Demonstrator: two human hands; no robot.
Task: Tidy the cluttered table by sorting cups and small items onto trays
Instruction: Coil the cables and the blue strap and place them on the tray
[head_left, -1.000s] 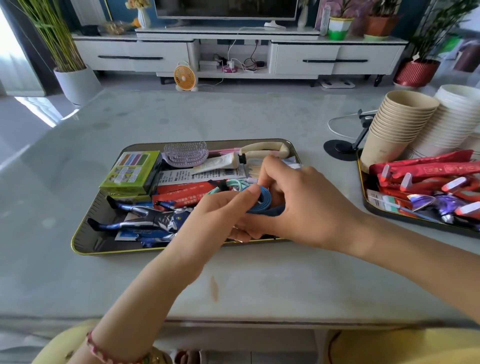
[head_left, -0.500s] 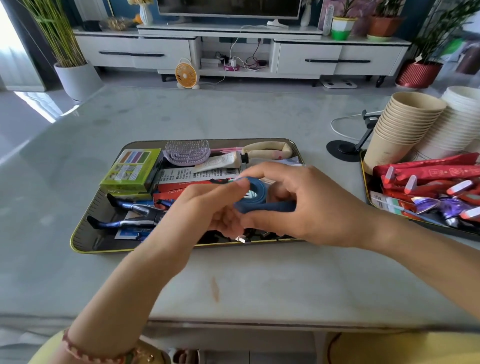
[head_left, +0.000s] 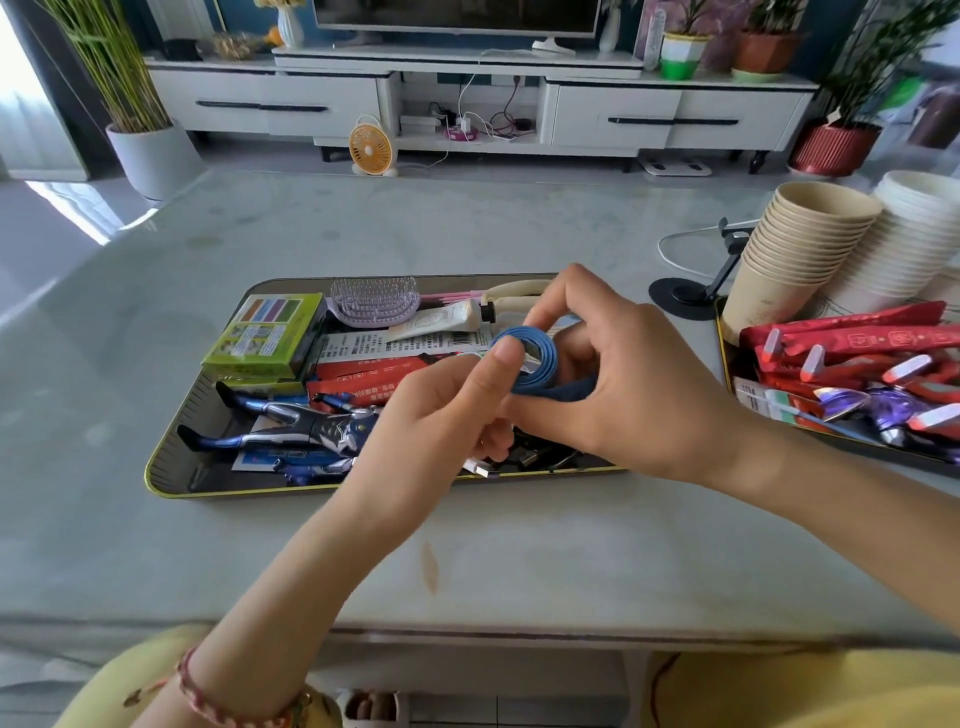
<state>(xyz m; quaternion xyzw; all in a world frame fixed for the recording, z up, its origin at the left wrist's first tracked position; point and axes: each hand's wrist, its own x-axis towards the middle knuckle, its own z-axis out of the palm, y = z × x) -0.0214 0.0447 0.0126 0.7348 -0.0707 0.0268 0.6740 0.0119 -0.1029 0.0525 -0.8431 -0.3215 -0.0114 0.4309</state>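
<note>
A coiled blue flat cable (head_left: 543, 358) is held above the right part of the dark tray (head_left: 171, 462). My left hand (head_left: 436, 410) pinches the coil's left side with thumb and fingers. My right hand (head_left: 618, 379) grips the coil from the right, fingers curled over its top. The tray holds a green box (head_left: 265, 332), a lilac hairbrush (head_left: 374, 301), a cream tube (head_left: 441, 319), red packets (head_left: 363, 379), a blue toy figure (head_left: 291, 431) and cable plugs (head_left: 488, 467). A second tray (head_left: 724, 343) at the right carries red sachets (head_left: 852, 353) and stacked paper cups (head_left: 795, 249).
White cups (head_left: 914, 234) are stacked beside the beige ones. A black phone stand (head_left: 691, 291) with a white cord sits behind the right tray. The table's front edge runs close to my body. A TV cabinet, a small orange fan and potted plants stand beyond the table.
Both hands have lifted the blue cable coil up off the tray and turned it so the loop faces the camera. My right fingers now arch over its top.
</note>
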